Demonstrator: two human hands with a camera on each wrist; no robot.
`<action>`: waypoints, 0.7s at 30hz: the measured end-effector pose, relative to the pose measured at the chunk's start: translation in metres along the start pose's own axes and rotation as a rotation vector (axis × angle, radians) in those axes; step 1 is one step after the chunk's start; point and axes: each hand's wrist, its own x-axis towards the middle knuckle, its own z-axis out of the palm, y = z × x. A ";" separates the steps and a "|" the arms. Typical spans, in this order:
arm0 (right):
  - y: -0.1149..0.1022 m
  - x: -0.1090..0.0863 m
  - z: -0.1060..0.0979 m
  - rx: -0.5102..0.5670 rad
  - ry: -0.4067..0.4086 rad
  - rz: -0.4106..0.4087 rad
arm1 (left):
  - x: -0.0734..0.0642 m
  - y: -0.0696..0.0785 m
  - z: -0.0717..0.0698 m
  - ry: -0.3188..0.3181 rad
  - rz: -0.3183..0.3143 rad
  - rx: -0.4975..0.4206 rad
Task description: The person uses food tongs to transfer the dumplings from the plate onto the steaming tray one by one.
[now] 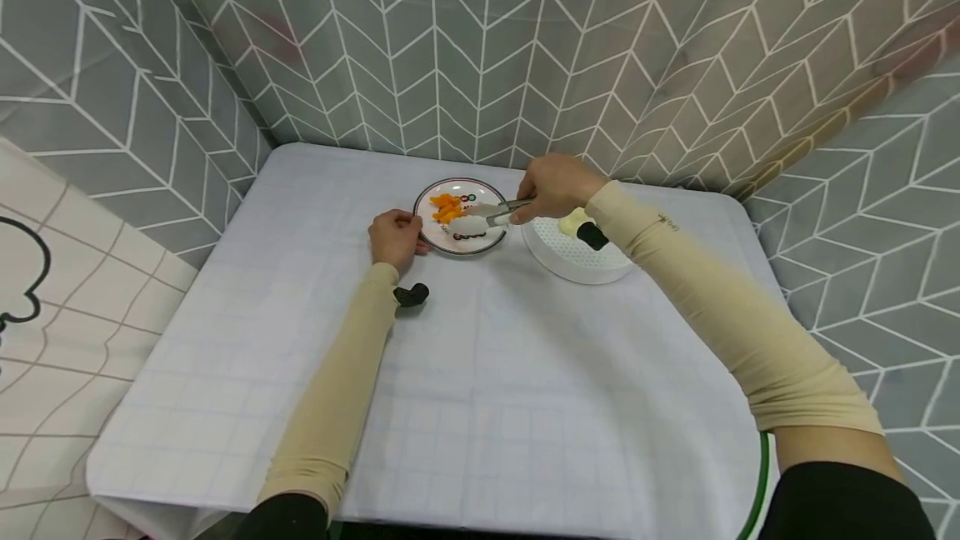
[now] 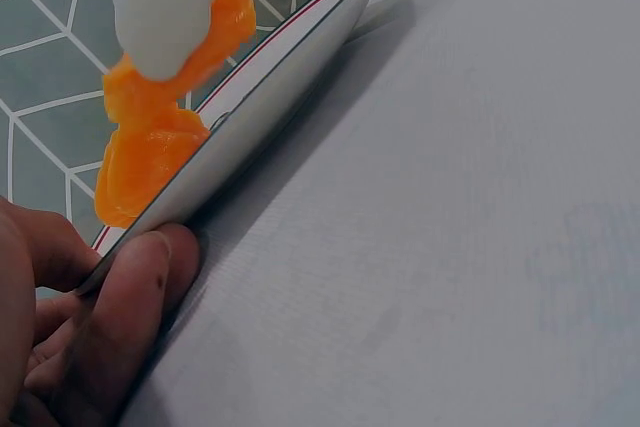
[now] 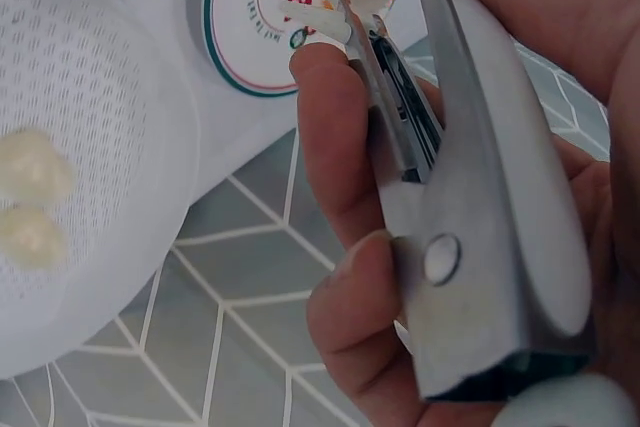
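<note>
My left hand (image 1: 393,238) pinches the near-left rim of a round white plate (image 1: 433,233) with a dark and red edge. In the left wrist view the thumb and fingers grip that rim from both sides. Soft orange pieces (image 2: 150,167) lie piled on the plate. My right hand (image 1: 558,184) holds metal tongs (image 3: 465,147) with white tips, reaching in from the right over the plate. A white tong tip (image 2: 165,17) overlaps the upper orange piece in the left wrist view. The right fingers wrap the tong arms.
Right of the plate stands a round white perforated tray (image 1: 573,270), partly under the right forearm, with pale yellowish pieces (image 3: 35,167) on it. A white cloth covers the table (image 1: 480,407). Patterned walls border its back and sides. A green curved edge (image 1: 759,490) shows at the lower right.
</note>
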 end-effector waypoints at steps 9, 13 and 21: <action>0.018 -0.023 -0.012 -0.027 0.006 0.035 | -0.002 -0.001 0.004 0.010 -0.006 0.016; 0.027 -0.034 -0.020 -0.058 0.022 0.044 | -0.002 -0.002 0.003 0.009 -0.002 0.007; 0.045 -0.058 -0.040 -0.079 -0.003 0.119 | 0.001 -0.001 0.004 0.015 0.010 0.010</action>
